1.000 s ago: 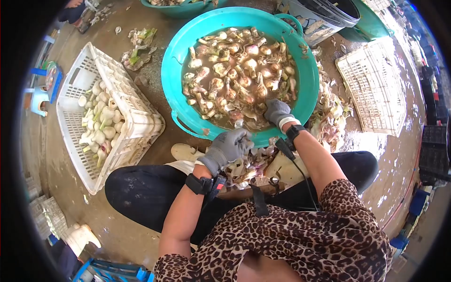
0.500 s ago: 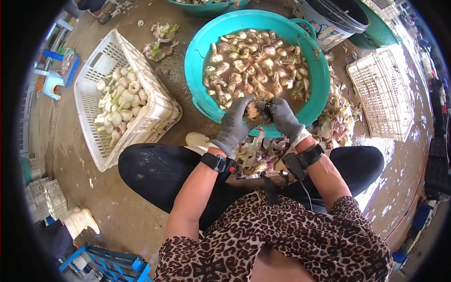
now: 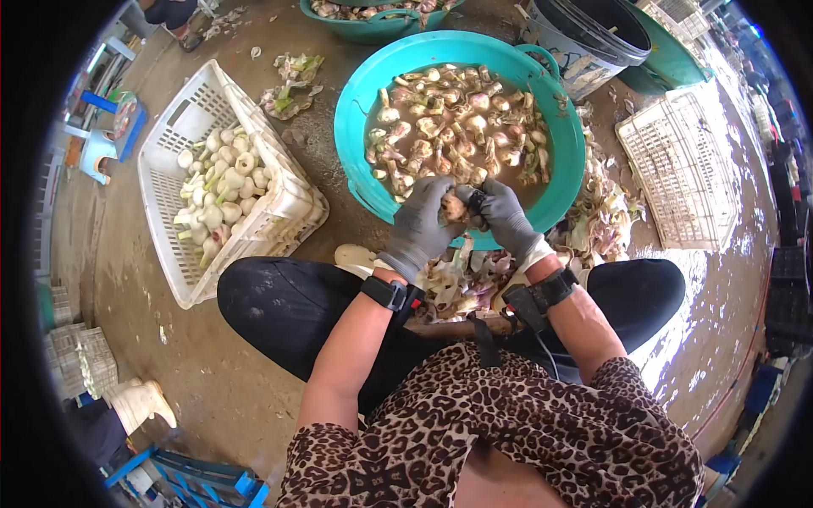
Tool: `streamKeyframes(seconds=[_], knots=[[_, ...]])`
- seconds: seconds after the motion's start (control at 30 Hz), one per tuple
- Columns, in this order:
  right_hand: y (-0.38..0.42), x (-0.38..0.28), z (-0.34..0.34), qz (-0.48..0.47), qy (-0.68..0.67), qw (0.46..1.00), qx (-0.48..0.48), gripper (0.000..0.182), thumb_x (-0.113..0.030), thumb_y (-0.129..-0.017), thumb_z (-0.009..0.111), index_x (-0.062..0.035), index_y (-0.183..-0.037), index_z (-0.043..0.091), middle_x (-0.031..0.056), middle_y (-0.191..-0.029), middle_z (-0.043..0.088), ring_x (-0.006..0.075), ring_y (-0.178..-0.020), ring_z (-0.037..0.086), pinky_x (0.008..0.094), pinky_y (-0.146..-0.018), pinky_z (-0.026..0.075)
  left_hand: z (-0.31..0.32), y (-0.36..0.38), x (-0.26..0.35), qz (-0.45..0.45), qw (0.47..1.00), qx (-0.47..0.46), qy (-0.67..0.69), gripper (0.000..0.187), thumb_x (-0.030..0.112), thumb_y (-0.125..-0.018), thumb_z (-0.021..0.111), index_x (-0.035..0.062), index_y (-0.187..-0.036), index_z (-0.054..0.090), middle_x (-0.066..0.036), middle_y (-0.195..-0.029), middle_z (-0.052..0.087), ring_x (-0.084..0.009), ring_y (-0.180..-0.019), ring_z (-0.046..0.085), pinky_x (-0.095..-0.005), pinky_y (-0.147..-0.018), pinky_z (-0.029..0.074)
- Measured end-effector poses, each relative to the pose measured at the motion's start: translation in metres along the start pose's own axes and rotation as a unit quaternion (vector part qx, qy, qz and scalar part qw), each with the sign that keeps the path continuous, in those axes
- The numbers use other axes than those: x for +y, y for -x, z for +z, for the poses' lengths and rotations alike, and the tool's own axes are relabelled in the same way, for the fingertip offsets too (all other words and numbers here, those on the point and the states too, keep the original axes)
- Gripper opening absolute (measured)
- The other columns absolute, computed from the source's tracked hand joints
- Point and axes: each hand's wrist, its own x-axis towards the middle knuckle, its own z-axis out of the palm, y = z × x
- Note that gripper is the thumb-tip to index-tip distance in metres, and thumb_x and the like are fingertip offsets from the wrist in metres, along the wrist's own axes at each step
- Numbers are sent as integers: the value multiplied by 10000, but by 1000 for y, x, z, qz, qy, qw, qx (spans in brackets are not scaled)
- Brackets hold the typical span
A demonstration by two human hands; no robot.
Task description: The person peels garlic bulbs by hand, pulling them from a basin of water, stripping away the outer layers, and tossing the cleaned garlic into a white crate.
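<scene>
A teal tub in front of me holds brown water with many unpeeled garlic bulbs. Over its near rim, my left hand, in a grey glove, is closed around a garlic bulb. My right hand, gloved too, is closed against the same bulb, with a small dark object at its fingers that I cannot make out clearly. Peeled skins lie below the hands. To the left, a white crate contains cleaned white bulbs.
An upturned white crate stands at the right, beside a heap of skins. Buckets and another teal tub are at the back. People's legs show at upper left and lower left, near a blue chair.
The view has shifted slightly, showing more of the far tub. Both hands stay together at the bulb, with only a small change in finger position.
</scene>
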Motion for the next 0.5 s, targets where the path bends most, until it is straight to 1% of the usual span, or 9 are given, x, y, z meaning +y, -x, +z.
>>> streamKeyframes(seconds=[0.07, 0.23, 0.27, 0.33, 0.37, 0.4, 0.43, 0.47, 0.5], knots=[[-1, 1, 4, 7, -10, 1000, 25, 254, -227, -760, 636, -29, -775, 478, -4, -576, 460, 67, -417, 414, 210, -367, 313, 0, 2, 1, 17, 998, 8, -59, 548, 118, -550, 728, 60, -1025, 461, -115, -989, 504, -272, -933, 510, -339, -789, 426], [-1, 1, 5, 2, -65, 997, 31, 41, -39, -802, 446, -4, -793, 465, 26, -636, 489, 87, -448, 431, 219, -388, 336, -2, 0, -4, 2, 999, 5, -34, 554, 120, -539, 736, 65, -1018, 462, -113, -957, 513, -265, -902, 522, -337, -774, 430], [1, 0, 5, 2, -64, 997, 31, 41, -39, -802, 446, -4, -793, 465, 26, -636, 489, 87, -448, 431, 219, -388, 336, -3, 0, -4, -6, 1000, 2, -24, 556, 123, -538, 739, 66, -1019, 465, -109, -946, 521, -255, -882, 531, -330, -766, 432], [5, -3, 1, 0, -86, 996, -18, 116, 7, -779, 362, 0, -822, 469, 33, -666, 505, 95, -490, 456, 220, -420, 364, 0, -1, -14, -6, 1000, 1, 1, 552, 134, -551, 741, 50, -1022, 465, -94, -930, 531, -228, -861, 536, -314, -757, 433], [4, -2, -1, 0, -85, 996, -19, 116, 7, -779, 362, 0, -822, 469, 33, -666, 505, 95, -490, 456, 220, -420, 364, -1, -2, -16, -4, 1000, 0, 24, 549, 145, -565, 743, 35, -1025, 465, -78, -915, 540, -201, -840, 541, -299, -748, 434], [3, 1, -2, -22, -156, 986, -60, 96, -5, -785, 391, -2, -838, 471, 30, -664, 507, 98, -506, 464, 219, -434, 374, -1, -1, -18, -5, 1000, 1, 23, 549, 145, -565, 743, 35, -1025, 465, -78, -915, 540, -201, -840, 541, -299, -748, 434], [2, 3, -3, -44, -227, 968, -101, 84, -18, -792, 420, -5, -855, 473, 27, -661, 509, 100, -521, 473, 218, -447, 385, -1, -1, -19, -66, 979, -18, 194, 539, 156, -584, 739, 13, -1024, 464, -63, -906, 541, -176, -831, 535, -285, -744, 433], [2, 3, -3, -44, -227, 968, -101, 84, -18, -792, 420, -5, -855, 473, 27, -661, 509, 100, -521, 473, 218, -447, 385, -1, -1, -20, -124, 925, -36, 359, 532, 168, -603, 736, -8, -1024, 463, -47, -898, 541, -152, -822, 529, -271, -739, 432], [2, 3, -3, -46, -210, 972, -95, 71, -41, -798, 449, -9, -853, 480, 20, -652, 504, 98, -513, 470, 218, -448, 383, -3, -3, -22, -124, 925, -37, 358, 532, 168, -603, 736, -8, -1024, 463, -47, -898, 541, -152, -822, 529, -271, -739, 432]])
